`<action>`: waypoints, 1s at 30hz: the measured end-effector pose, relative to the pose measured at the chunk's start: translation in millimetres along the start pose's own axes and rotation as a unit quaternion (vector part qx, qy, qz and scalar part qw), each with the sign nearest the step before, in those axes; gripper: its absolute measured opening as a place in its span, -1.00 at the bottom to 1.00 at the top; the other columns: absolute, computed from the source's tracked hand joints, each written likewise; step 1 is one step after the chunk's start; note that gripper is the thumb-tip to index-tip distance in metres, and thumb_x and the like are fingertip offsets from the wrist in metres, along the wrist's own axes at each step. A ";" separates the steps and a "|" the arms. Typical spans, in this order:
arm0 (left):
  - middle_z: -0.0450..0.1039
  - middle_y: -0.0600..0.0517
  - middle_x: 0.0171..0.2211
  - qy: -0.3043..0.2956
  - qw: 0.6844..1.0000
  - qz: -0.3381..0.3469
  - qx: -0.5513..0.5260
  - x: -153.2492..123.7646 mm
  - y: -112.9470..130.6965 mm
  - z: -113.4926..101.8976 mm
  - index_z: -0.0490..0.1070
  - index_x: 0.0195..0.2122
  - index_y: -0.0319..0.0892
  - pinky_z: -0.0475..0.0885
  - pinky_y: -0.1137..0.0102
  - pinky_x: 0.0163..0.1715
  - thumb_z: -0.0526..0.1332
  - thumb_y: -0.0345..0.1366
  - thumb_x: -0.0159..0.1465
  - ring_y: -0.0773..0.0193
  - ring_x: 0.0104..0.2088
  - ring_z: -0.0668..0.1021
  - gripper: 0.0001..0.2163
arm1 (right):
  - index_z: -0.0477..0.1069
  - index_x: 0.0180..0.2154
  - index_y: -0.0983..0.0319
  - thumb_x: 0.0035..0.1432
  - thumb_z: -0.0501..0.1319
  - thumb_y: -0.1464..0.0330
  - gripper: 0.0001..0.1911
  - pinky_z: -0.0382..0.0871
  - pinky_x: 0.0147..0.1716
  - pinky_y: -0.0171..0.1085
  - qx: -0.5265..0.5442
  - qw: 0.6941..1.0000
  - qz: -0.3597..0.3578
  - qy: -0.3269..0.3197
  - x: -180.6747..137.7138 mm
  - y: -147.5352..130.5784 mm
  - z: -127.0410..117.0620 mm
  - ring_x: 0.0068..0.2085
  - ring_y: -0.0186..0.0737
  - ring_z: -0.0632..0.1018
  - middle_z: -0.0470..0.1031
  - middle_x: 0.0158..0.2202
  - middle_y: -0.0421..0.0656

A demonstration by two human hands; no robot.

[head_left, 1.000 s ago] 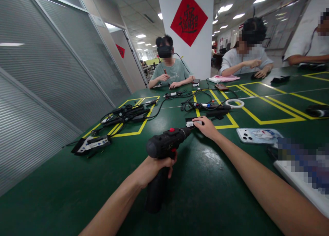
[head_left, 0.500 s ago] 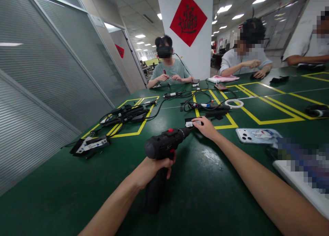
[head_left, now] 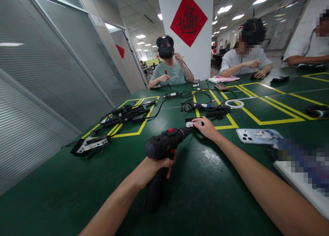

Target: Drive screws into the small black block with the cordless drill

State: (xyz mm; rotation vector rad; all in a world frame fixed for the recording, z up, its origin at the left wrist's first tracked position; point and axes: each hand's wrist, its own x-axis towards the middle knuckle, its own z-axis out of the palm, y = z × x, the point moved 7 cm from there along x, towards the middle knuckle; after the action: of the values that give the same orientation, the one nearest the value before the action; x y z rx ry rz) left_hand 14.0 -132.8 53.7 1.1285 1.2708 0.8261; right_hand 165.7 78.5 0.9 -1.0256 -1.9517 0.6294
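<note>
My left hand (head_left: 158,165) is wrapped round the grip of a black cordless drill (head_left: 164,142) with red buttons. Its chuck points away from me and to the right, and its tip is close to the fingers of my right hand (head_left: 207,129). Those fingers are closed on a small flat piece (head_left: 189,124), white on black, lying on the green table (head_left: 205,198). Part of that piece is hidden under the fingers, and I cannot tell exactly where the drill's bit touches.
Black cables and adapters (head_left: 125,115) are heaped at left, near a black and white strip (head_left: 93,145). More cables lie beyond my right hand, beside a white ring (head_left: 233,104). A phone (head_left: 257,136) lies at right. Several people sit across the table.
Both my hands and the drill stay almost where they were. Across the table, the person in green has raised one hand to beside their head.
</note>
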 end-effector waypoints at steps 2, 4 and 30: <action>0.36 -0.01 -0.33 0.000 1.000 -0.001 0.001 -0.5 -0.2 0.0 0.32 -0.22 -0.28 0.28 0.44 -0.55 0.15 -0.38 0.04 0.41 -0.59 0.40 -0.75 | 0.48 -0.17 0.12 0.10 0.12 0.25 -0.73 0.24 -0.14 -0.29 0.001 1.000 0.002 -0.001 0.2 -0.2 -0.2 -0.21 -0.25 0.43 0.34 -0.23 -0.17; 0.35 -0.01 -0.33 0.001 1.000 -0.004 0.001 -0.6 -1.0 -0.4 0.32 -0.26 -0.28 0.27 0.44 -0.55 0.15 -0.37 0.04 0.41 -0.59 0.40 -0.79 | 0.48 -0.17 0.12 0.10 0.12 0.25 -0.73 0.24 -0.14 -0.29 0.004 1.000 0.003 -0.002 0.2 -0.7 -0.5 -0.21 -0.25 0.43 0.34 -0.23 -0.17; 0.34 0.01 -0.38 0.017 1.000 -0.009 0.001 0.0 0.6 -0.1 0.33 -0.26 -0.27 0.27 0.45 -0.56 0.16 -0.37 0.04 0.41 -0.60 0.39 -0.78 | 0.49 -0.18 0.13 0.09 0.13 0.25 -0.73 0.25 -0.17 -0.28 -0.008 1.000 0.006 0.008 -0.9 -4.9 -2.3 -0.24 -0.24 0.44 0.37 -0.23 -0.15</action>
State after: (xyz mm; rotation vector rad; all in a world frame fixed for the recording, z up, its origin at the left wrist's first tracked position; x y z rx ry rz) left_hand 13.9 -132.7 54.3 1.1072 1.3074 0.8351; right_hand 165.9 75.2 5.3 -1.0503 -1.9413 0.6110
